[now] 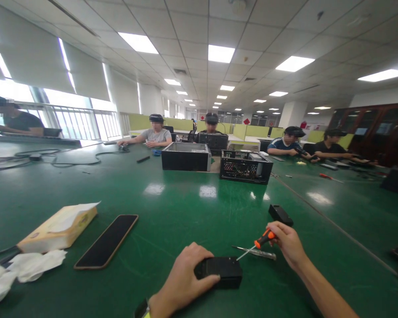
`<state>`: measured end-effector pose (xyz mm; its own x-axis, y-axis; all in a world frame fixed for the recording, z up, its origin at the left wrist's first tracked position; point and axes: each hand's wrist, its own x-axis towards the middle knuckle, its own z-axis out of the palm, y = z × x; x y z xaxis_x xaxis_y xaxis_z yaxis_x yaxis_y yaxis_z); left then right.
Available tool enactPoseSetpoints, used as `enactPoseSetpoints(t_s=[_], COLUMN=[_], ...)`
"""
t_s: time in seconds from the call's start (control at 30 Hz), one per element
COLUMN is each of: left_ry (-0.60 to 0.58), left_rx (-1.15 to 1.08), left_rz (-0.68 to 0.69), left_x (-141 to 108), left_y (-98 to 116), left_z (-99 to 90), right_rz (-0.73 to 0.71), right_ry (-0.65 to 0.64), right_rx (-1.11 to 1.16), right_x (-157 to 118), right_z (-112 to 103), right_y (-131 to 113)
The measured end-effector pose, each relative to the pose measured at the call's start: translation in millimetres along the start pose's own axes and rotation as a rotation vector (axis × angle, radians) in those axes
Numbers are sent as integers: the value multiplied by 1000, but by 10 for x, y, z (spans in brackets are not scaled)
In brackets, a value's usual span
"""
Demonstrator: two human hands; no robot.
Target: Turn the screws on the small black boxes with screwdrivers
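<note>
My left hand point(189, 278) grips a small black box point(223, 270) by its left end, thumb on the near side, and it rests on the green table. In my right hand point(287, 243) is a screwdriver point(264, 238) with an orange and black handle, fingers closed round the handle's end. The screwdriver slants down to the left, its tip at the far right corner of the box's top. Just behind the box lies a second, slim screwdriver point(258, 253) with a clear handle. Beyond my right hand sits another black box point(280, 215).
A phone point(108, 242), a tissue pack point(61, 227) and crumpled tissues point(36, 265) lie to the left on the green table point(172, 221). Two opened computer cases point(185, 160) stand farther back. Cables point(53, 155) spread at far left. Several people sit around the table.
</note>
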<state>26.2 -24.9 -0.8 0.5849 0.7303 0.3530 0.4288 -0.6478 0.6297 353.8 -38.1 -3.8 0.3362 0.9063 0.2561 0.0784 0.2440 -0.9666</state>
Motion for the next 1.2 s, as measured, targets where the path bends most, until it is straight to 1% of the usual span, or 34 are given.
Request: enactPoseSetpoints(t_s=[0.23, 0.4, 0.53, 0.63, 0.7, 0.77, 0.83, 0.9, 0.97, 1.03, 1.13, 1.2], left_ry=[16, 31, 39, 43, 45, 47, 52, 57, 52, 45, 42, 42], left_rx=[-35, -39, -27, -15, -8, -3, 2, 9, 11, 6, -3, -8], left_rz=[32, 39, 53, 63, 70, 72, 65, 58, 65, 83, 97, 94], left_x=[-15, -24, -17, -9, -9, -10, -11, -9, -4, -1, -4, -10], left_y=[-5, -2, 2, 2, 1, 1, 3, 6, 6, 4, 1, -1], left_z=[16, 21, 22, 20, 19, 18, 16, 11, 7, 5, 6, 6], right_rz=[-12, -65, -127, -184, -271, -372, -433, -501, -556, -577, -555, -516], right_ry=[9, -3, 0, -12, -83, -225, -387, -500, -533, -521, -512, -533], right_rx=[-20, -109, -212, -305, -433, -588, -696, -791, -879, -967, -1057, -1045], right_x=[-2, -22, -42, -51, -65, -100, -155, -214, -248, -237, -159, -110], right_z=[-16, -13, -25, -51, -40, 19, 121, 247, 373, 476, 563, 569], right_y=[16, -9, -109, -309, -535, -816, -1095, -1305, -1413, -1434, -1428, -1456])
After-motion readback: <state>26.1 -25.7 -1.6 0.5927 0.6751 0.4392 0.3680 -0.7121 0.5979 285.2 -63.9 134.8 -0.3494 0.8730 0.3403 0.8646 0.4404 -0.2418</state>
